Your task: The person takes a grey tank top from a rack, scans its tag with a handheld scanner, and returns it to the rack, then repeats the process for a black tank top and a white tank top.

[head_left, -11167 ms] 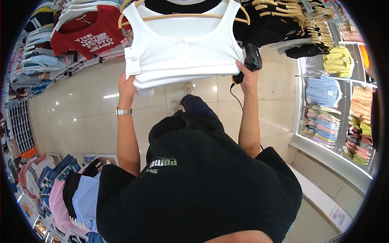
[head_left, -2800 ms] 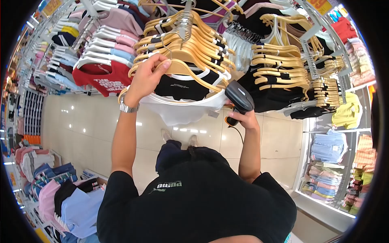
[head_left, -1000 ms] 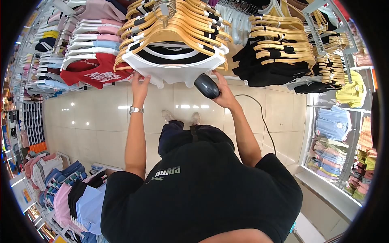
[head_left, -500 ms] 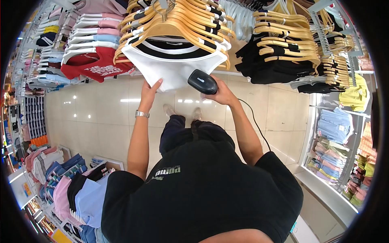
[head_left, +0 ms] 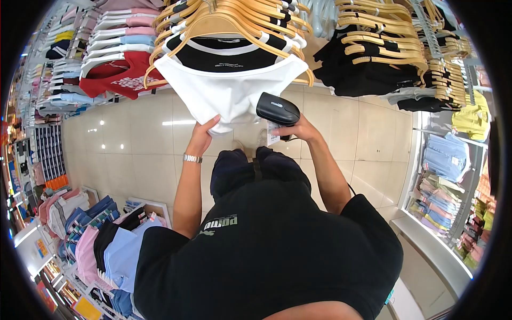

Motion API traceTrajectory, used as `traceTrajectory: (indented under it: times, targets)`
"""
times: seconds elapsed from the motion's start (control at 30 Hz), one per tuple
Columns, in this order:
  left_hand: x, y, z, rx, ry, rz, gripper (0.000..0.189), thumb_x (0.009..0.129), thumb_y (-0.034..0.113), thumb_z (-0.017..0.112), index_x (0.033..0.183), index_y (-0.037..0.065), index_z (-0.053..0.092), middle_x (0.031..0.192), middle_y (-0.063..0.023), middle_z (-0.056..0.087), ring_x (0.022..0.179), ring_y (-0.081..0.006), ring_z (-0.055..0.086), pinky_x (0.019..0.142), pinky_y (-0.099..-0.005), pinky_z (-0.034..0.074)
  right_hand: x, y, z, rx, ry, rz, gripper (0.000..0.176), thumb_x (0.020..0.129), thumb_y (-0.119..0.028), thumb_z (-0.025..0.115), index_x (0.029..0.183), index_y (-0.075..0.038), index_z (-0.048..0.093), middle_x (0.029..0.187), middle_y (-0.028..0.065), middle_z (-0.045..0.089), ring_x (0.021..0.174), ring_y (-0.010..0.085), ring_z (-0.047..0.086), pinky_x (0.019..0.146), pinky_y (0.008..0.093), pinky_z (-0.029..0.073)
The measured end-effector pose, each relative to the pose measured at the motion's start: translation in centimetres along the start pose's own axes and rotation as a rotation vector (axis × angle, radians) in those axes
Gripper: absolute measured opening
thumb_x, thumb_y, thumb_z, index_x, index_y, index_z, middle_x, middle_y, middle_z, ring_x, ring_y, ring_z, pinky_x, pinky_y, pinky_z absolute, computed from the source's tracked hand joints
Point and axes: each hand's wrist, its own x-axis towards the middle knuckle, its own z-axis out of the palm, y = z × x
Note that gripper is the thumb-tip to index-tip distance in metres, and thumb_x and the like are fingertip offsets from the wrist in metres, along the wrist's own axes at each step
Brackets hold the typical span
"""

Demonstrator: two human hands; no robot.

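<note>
A white garment [head_left: 229, 90] with a black inside hangs from a wooden hanger [head_left: 221, 24] at the front of a rack. My left hand [head_left: 202, 136] pinches its lower left edge, thumb on top. At the garment's lower right, my right hand [head_left: 301, 129] is closed around a black handheld scanner [head_left: 278, 109], whose head lies over the cloth. A white tag [head_left: 273, 133] shows by the fingers of my right hand, under the scanner. The scanner's handle is mostly hidden.
Black garments [head_left: 346, 66] on wooden hangers hang to the right, a red shirt [head_left: 125, 77] to the left. Folded clothes fill a shelf [head_left: 421, 154] at the far right. Clothes including a light blue shirt [head_left: 121, 256] are at the lower left.
The front garment is drawn out nearer to me and spread wider, showing more of its black inside. The scanner has moved slightly right and turned, and a white tag now shows beneath it.
</note>
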Motion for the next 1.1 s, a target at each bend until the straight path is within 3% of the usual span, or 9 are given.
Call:
traceTrajectory:
  times: [0.2,0.4,0.5,0.53,0.63,0.77,0.83,1.0,1.1]
  targets:
    - [-0.9,-0.3,-2.9,-0.022,-0.124,0.044,0.055,0.097,0.011,0.060,0.145,-0.008,0.039,0.143,-0.0148,0.053,0.136,-0.0252,0.047,0.117,-0.0407,0.031,-4.2,-0.9,1.1,0.033,0.087,0.126,0.063,0.069,0.001,0.083,0.127,-0.002,0.059,0.113,0.0066,0.067,0.107,0.0189,0.061,0.095,0.0327,0.048]
    - [-3.1,0.6,-4.3,0.080,-0.209,-0.023,0.051,0.097,0.016,0.062,0.138,-0.009,0.046,0.137,-0.0137,0.058,0.127,-0.0225,0.055,0.110,-0.0379,0.041,-7.4,0.9,4.7,0.444,0.188,-0.269,0.079,0.063,0.012,0.071,0.139,0.000,0.054,0.143,0.0121,0.056,0.118,0.0178,0.057,0.103,0.0321,0.044]
    - [-4.8,0.7,-4.6,0.120,-0.201,0.033,0.048,0.098,0.017,0.063,0.136,-0.009,0.048,0.133,-0.0143,0.060,0.121,-0.0210,0.059,0.105,-0.0361,0.046,-8.5,1.4,6.1,0.634,0.167,-0.341,0.082,0.066,0.008,0.065,0.145,-0.002,0.047,0.151,0.0131,0.048,0.126,0.0217,0.055,0.105,0.0357,0.045]
    - [-5.4,0.9,-4.5,0.109,-0.190,0.030,0.047,0.097,0.017,0.064,0.134,-0.009,0.050,0.131,-0.0145,0.061,0.120,-0.0207,0.060,0.103,-0.0352,0.046,-8.8,1.8,6.4,0.646,0.202,-0.388,0.084,0.067,0.004,0.064,0.148,-0.006,0.045,0.153,0.0134,0.046,0.132,0.0260,0.051,0.110,0.0418,0.042]
    - [-7.1,0.8,-4.5,0.082,-0.180,0.007,0.045,0.098,0.017,0.064,0.133,-0.009,0.052,0.129,-0.0155,0.062,0.117,-0.0203,0.061,0.101,-0.0339,0.048,-9.6,0.9,8.7,0.595,0.312,-0.504,0.088,0.063,-0.004,0.066,0.148,-0.007,0.044,0.151,0.0105,0.048,0.132,0.0297,0.052,0.104,0.0434,0.050]
    - [-8.6,0.7,-4.6,0.036,-0.218,0.016,0.045,0.098,0.016,0.064,0.133,-0.010,0.051,0.128,-0.0163,0.063,0.116,-0.0206,0.062,0.101,-0.0337,0.048,-11.4,2.2,9.4,0.692,0.016,-0.444,0.082,0.062,0.004,0.062,0.143,-0.004,0.049,0.146,0.0125,0.053,0.139,0.0348,0.044,0.119,0.0520,0.031]
    - [-9.1,0.7,-4.8,0.013,-0.226,0.029,0.044,0.097,0.016,0.065,0.131,-0.010,0.052,0.126,-0.0159,0.064,0.113,-0.0203,0.063,0.099,-0.0332,0.049,-11.8,3.5,10.4,0.708,0.114,-0.416,0.080,0.062,0.008,0.062,0.140,-0.002,0.052,0.138,0.0139,0.058,0.135,0.0354,0.048,0.116,0.0570,0.032]
    - [-9.8,0.5,-5.5,-0.031,-0.256,0.036,0.041,0.098,0.015,0.064,0.129,-0.010,0.054,0.124,-0.0158,0.065,0.112,-0.0194,0.064,0.098,-0.0331,0.050,-11.6,5.0,12.8,0.683,0.132,-0.441,0.074,0.066,0.012,0.064,0.138,-0.002,0.053,0.134,0.0151,0.061,0.130,0.0322,0.052,0.113,0.0526,0.037]
    - [-9.9,0.3,-6.0,-0.022,-0.265,0.046,0.039,0.100,0.016,0.062,0.129,-0.008,0.054,0.124,-0.0155,0.065,0.112,-0.0189,0.064,0.098,-0.0331,0.050,-12.2,4.0,14.0,0.479,0.185,-0.382,0.072,0.069,0.011,0.065,0.139,-0.002,0.053,0.134,0.0161,0.061,0.128,0.0296,0.053,0.111,0.0461,0.038]
